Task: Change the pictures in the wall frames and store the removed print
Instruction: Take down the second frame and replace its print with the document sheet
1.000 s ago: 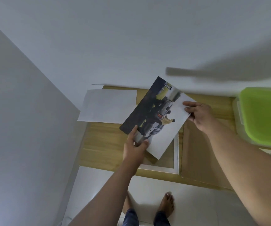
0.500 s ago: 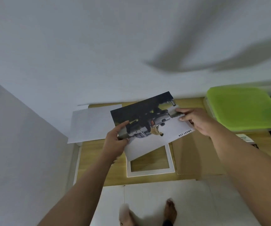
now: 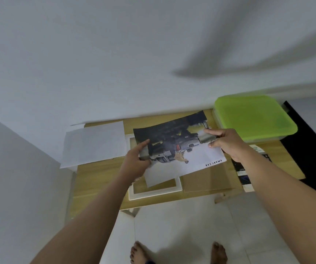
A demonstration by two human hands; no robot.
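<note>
The person is holding the print (image 3: 180,149) in the air just above the white frame (image 3: 153,193) lying on the table (image 3: 100,174). The left hand (image 3: 134,162) is pinching its left edge between thumb and fingers, and the right hand (image 3: 227,143) is pinching the right edge. Gripped only at the edges, the thin sheet could buckle, crease, or land skewed in the opening. It is covering much of the frame, and whether glass is sitting there cannot be told.

A clear plastic box with a lime-green lid (image 3: 254,119) sits on a light wooden table (image 3: 96,178). A white wall (image 3: 115,54) rises behind.
</note>
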